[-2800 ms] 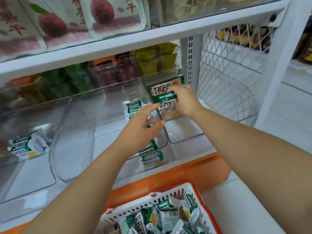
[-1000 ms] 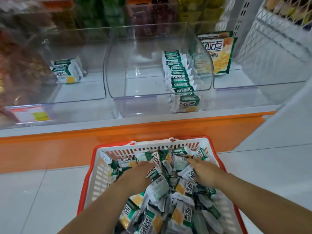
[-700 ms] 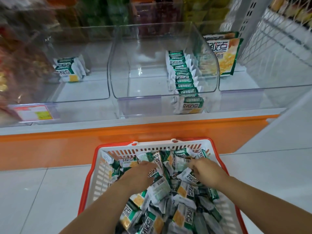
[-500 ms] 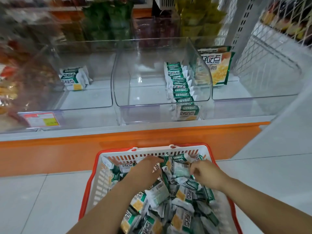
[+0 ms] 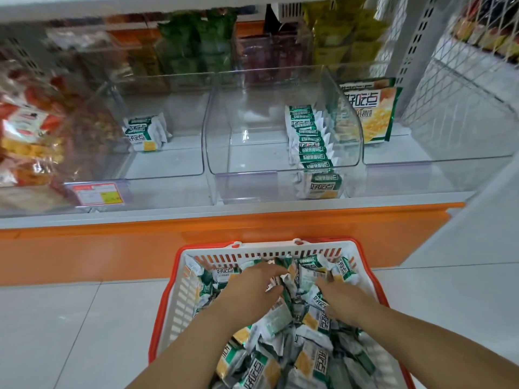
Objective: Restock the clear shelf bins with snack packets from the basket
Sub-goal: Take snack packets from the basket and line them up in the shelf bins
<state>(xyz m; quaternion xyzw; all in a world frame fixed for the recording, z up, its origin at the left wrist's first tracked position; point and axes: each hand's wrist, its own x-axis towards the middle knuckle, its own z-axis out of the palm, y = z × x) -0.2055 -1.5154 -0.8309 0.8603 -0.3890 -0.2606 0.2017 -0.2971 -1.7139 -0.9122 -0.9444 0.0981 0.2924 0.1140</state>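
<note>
A white basket (image 5: 264, 249) with an orange rim stands on the floor below the shelf, heaped with green, white and yellow snack packets (image 5: 309, 357). Both my hands are down in its far end. My left hand (image 5: 252, 289) lies on the pile, with fingers and thumb closing round a packet. My right hand (image 5: 344, 301) digs its fingers into the packets, and its grip is hidden. On the shelf, the middle clear bin (image 5: 238, 169) holds a row of the same packets (image 5: 309, 141) along its right side. The left clear bin (image 5: 168, 171) holds a few packets (image 5: 146, 133).
A large yellow and green bag (image 5: 370, 113) stands in the right clear bin. Green, red and yellow snack bags fill the bins behind. A price tag (image 5: 97, 193) hangs at the shelf front. An orange plinth (image 5: 112, 242) runs between shelf and pale tiled floor.
My hands left the shelf bins and dropped into the basket. Over the last second both crept toward the basket's far end among the packets.
</note>
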